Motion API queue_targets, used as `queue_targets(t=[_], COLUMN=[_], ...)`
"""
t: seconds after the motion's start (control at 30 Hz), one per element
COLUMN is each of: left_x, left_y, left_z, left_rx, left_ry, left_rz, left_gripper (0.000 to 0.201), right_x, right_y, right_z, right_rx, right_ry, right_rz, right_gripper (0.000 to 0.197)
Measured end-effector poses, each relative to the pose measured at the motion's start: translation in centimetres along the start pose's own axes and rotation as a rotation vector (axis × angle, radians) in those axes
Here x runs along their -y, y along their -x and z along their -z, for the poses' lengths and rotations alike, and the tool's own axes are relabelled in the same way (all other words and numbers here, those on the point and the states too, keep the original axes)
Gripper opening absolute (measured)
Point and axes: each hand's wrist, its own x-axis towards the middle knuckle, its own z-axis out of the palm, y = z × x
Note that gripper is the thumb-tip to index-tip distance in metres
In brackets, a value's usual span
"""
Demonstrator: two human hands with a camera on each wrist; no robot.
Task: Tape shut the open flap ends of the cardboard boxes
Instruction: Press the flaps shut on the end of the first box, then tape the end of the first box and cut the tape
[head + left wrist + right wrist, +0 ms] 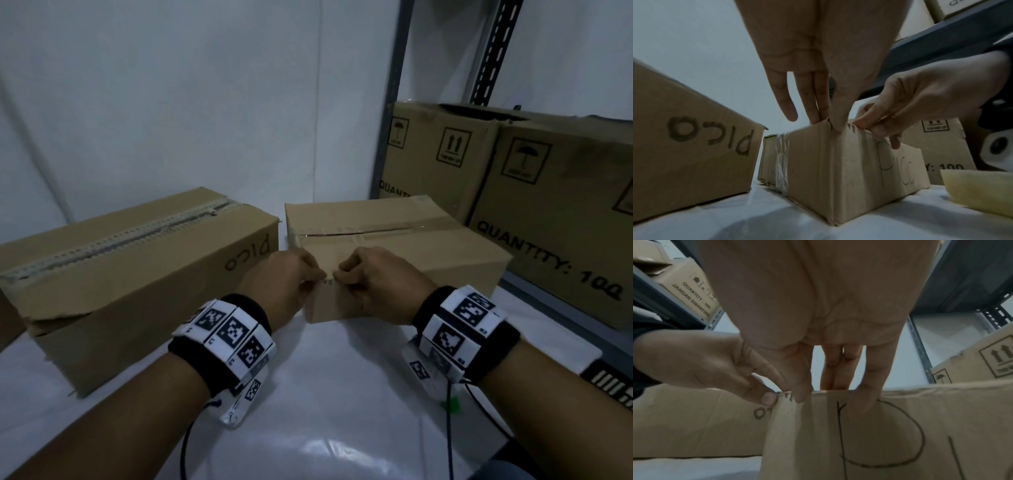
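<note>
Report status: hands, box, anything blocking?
Left hand and right hand both pinching at the near top edge of the small brown taped cardboard box. Larger brown cardboard box beside it, apart. Nothing in the way.

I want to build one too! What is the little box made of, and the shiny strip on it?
The small box looks like plain brown cardboard, matte, with ribbed lines on its side. The strip seems clear plastic tape: glossy, wrinkled, see-through.
</note>
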Motion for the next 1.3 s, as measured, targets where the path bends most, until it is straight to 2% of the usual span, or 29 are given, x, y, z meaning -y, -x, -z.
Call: queue_targets(t=[0.07,0.17,0.2,0.27,0.3,0.37,0.43,0.53,0.6,0.73,0.8,0.93,1.07,1.2,1.3], left_x=[0.0,-0.3,-0.3,-0.3,-0.2,-0.3,-0.7,-1.7,-2.1,-3.0,-3.2,-3.9,-5.1,-5.7,-5.4], left_y=[0.3,0.5,0.5,0.3,0.1,-0.1,-0.1,0.4,0.7,0.9,0.8,1.1,1.8,2.8,3.5], left_z=[-0.1,-0.1,-0.3,-0.6,-0.7,-0.9,-0.9,-0.7,-0.9,-1.2,-1.3,-0.6,-0.8,-1.8,-2.1], left_rx=[0.016,0.000,-0.004,0.002,0.011,0.014,-0.021,-0.052,-0.016,0.024,0.012,0.038,0.066,0.065,0.023], left_ry=[-0.020,-0.031,-0.034,-0.063,-0.079,-0.088,-0.107,-0.212,-0.285,-0.324,-0.331,-0.393,-0.419,-0.309,-0.165], left_rz=[0.003,0.008,0.016,0.052,0.072,0.096,0.046,-0.042,-0.009,-0.021,0.006,0.075,0.164,0.199,0.165], left_gripper=[0.025,0.023,0.024,0.024,0.024,0.020,0.016,0.014,0.019,0.024,0.028,0.035,0.041,0.048,0.052], right_x=[-0.1,0.1,0.1,0.3,0.3,-0.2,-1.0,-2.2,-2.8,-4.3,-4.7,-5.2,-5.8,-5.8,-5.1], right_y=[0.2,0.6,0.9,2.1,2.7,4.1,5.6,8.1,9.6,11.5,11.9,12.2,11.7,11.1,11.0], right_z=[-0.2,-0.1,0.1,1.5,2.3,3.9,5.0,5.3,4.8,3.3,2.5,1.7,1.7,3.3,5.0], right_rx=[0.019,0.078,0.096,0.146,0.155,0.121,0.106,0.221,0.309,0.395,0.392,0.305,0.333,0.289,0.178], right_ry=[0.002,0.062,0.053,-0.041,-0.088,-0.136,-0.076,0.024,0.057,0.135,0.129,0.040,0.158,0.118,-0.005], right_rz=[0.009,0.019,0.028,0.011,-0.014,-0.095,-0.179,-0.287,-0.336,-0.394,-0.420,-0.442,-0.445,-0.468,-0.430], right_gripper=[0.036,0.023,0.024,0.038,0.042,0.037,0.029,0.026,0.029,0.043,0.049,0.048,0.057,0.049,0.033])
